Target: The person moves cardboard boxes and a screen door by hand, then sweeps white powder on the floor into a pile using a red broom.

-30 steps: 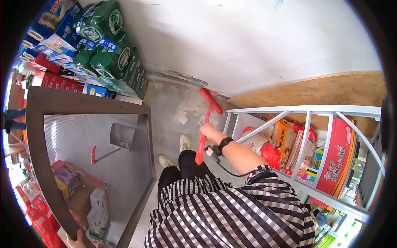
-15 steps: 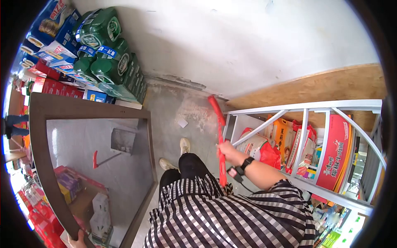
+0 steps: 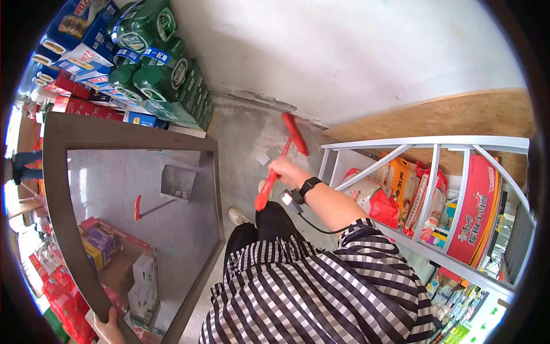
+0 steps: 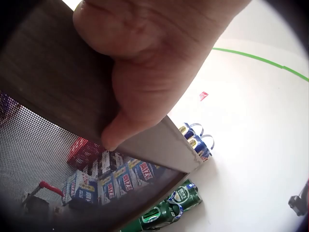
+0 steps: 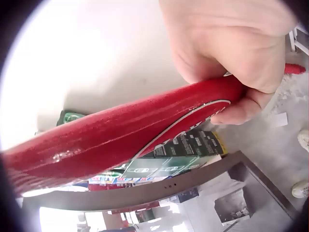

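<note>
My right hand [image 3: 285, 170] grips the red handle of a short broom, fingers curled round it. The broom's red head [image 3: 297, 136] is down by the floor near the wall, angled across a pale dusty patch. In the right wrist view, the handle [image 5: 120, 121] runs large across the picture from the hand [image 5: 231, 58]. My left hand [image 3: 110, 328] holds the edge of a brown-framed mesh screen door [image 3: 137, 136]; in the left wrist view, the thumb [image 4: 137, 113] lies over the frame. Through the mesh shows a grey dustpan [image 3: 179, 182] with a red-gripped handle.
Green bottle packs [image 3: 157, 74] and blue cartons [image 3: 86, 49] are stacked at the left. A pale metal ladder [image 3: 424, 140] lies to the right, with sacks [image 3: 372, 198] and a red carton [image 3: 472, 209] behind it. A white scrap [image 3: 262, 157] lies on the floor.
My right hand swung the broom right toward the ladder, then back left; its head is again over the dusty patch. The left hand keeps its hold on the screen door.
</note>
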Available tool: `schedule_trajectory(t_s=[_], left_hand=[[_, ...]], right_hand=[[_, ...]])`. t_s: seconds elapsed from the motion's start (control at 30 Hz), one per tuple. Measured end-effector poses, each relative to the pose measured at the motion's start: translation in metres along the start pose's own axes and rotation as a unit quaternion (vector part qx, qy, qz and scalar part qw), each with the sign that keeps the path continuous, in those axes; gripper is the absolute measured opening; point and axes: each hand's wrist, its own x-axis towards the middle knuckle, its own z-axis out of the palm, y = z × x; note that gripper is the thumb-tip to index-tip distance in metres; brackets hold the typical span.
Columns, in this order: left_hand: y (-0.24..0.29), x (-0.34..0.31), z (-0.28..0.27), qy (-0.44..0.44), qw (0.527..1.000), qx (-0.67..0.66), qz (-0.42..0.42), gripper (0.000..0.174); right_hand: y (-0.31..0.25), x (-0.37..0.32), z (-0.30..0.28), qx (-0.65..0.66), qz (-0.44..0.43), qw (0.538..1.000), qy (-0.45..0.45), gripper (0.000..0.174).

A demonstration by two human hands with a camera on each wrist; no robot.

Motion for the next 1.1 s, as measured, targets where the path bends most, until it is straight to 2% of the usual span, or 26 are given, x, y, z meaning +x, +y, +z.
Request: schedule_trajectory(t_s=[0.03,0.07,0.13,0.17,0.23,0.27,0.3,0.33,0.37,0.43,0.5,0.6,0.7,0.77,0.8,0.93,1.0,1.03,1.1], left_hand=[[-0.001,0.001,0.0,0.0,1.0,0.007,0.006,0.018],[-0.001,0.002,-0.001,-0.001,1.0,0.016,0.01,0.018],[-0.001,0.004,-0.001,0.0,0.999,0.03,0.018,0.018],[-0.002,0.004,-0.002,0.0,0.999,0.041,0.02,0.018],[-0.002,0.005,-0.003,0.0,0.998,0.064,0.027,0.018],[-0.003,0.007,-0.004,0.001,0.997,0.077,0.03,0.018],[-0.003,0.007,-0.006,0.002,0.995,0.091,0.031,0.018],[-0.004,0.007,-0.008,0.005,0.994,0.101,0.032,0.018],[-0.003,0.007,-0.008,0.003,0.993,0.111,0.03,0.018],[-0.007,0.009,-0.009,0.009,0.993,0.109,0.036,0.019],[-0.013,0.009,-0.008,0.015,0.993,0.107,0.04,0.02],[-0.014,0.012,-0.003,-0.008,1.0,-0.024,0.005,0.019],[-0.01,0.009,0.002,-0.016,1.0,-0.01,0.011,0.019],[-0.01,0.008,0.003,-0.02,0.999,0.011,0.024,0.019],[-0.011,0.008,0.003,-0.022,0.999,0.017,0.026,0.019],[-0.018,0.007,-0.003,-0.02,0.999,0.027,0.016,0.021],[-0.018,0.009,-0.003,-0.021,0.999,0.024,0.013,0.021],[-0.018,0.008,-0.002,-0.02,1.0,0.013,0.011,0.021],[-0.016,0.007,-0.001,-0.022,1.0,-0.016,0.003,0.02]], right_hand=[[0.003,-0.007,0.004,-0.091,0.022,0.996,0.014,0.012],[0.02,-0.011,0.003,-0.112,0.011,0.994,-0.013,0.01],[0.037,-0.039,0.0,-0.24,0.001,0.971,-0.009,0.008],[0.042,-0.059,0.002,-0.217,0.078,0.972,0.047,0.006],[0.059,-0.085,-0.018,-0.321,0.094,0.942,0.01,0.019],[0.061,-0.102,-0.026,-0.296,0.077,0.951,0.041,0.021],[0.058,-0.114,-0.039,-0.262,0.1,0.96,0.026,0.021],[0.078,-0.102,-0.068,-0.24,0.079,0.967,-0.029,0.02],[0.073,-0.112,-0.081,-0.239,0.078,0.967,-0.027,0.02],[0.048,-0.139,-0.092,-0.025,0.113,0.993,0.022,0.017],[0.039,-0.137,-0.097,-0.028,0.094,0.994,0.045,0.014],[0.036,-0.114,-0.105,-0.035,0.065,0.995,0.06,0.013],[0.044,-0.081,-0.091,-0.037,0.053,0.997,0.036,0.014],[0.084,-0.049,-0.079,-0.249,0.008,0.964,0.097,0.009],[0.094,-0.045,-0.085,-0.331,0.038,0.94,0.073,0.015],[0.095,-0.091,-0.094,-0.31,0.103,0.945,0.01,0.026],[0.089,-0.12,-0.111,-0.218,0.068,0.972,0.049,0.057],[0.086,-0.136,-0.113,-0.221,0.066,0.972,0.051,0.057],[0.087,-0.161,-0.115,-0.326,0.001,0.944,0.043,0.074]])
